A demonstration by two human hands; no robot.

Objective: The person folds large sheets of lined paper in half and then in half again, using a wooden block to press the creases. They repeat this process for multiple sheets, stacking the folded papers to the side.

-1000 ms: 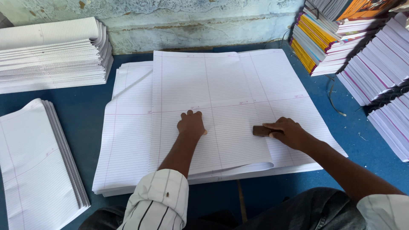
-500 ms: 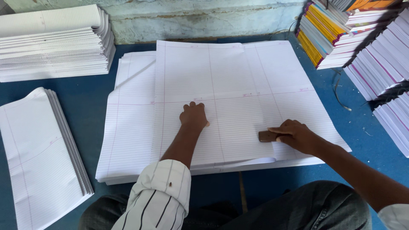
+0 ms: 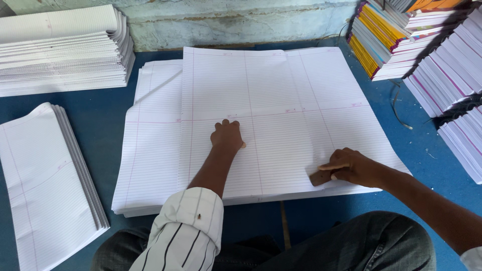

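Nearest, grey-trousered knees (image 3: 351,246) and a striped cuff (image 3: 188,226) at the bottom edge, over a blue table (image 3: 150,241). Just beyond, right hand (image 3: 351,167) closed around a small brown block (image 3: 320,177), fingers curled over its top, pressing it down on the near right part of the top ruled sheet (image 3: 281,105). Left hand (image 3: 227,136) near the sheet's middle, fingers bent under, knuckles and fingertips resting on the paper, holding nothing. Beneath, a thick pile of ruled sheets (image 3: 150,165) in the table's centre, top sheet shifted right of the ones below. At near left, a folded bundle of ruled paper (image 3: 40,180), well apart from the pile. Far left, a tall stack of folded sheets (image 3: 60,50) against the wall. Far right, stacks of bound notebooks (image 3: 381,40) with coloured spines, and more white-edged stacks (image 3: 452,75) along the right side
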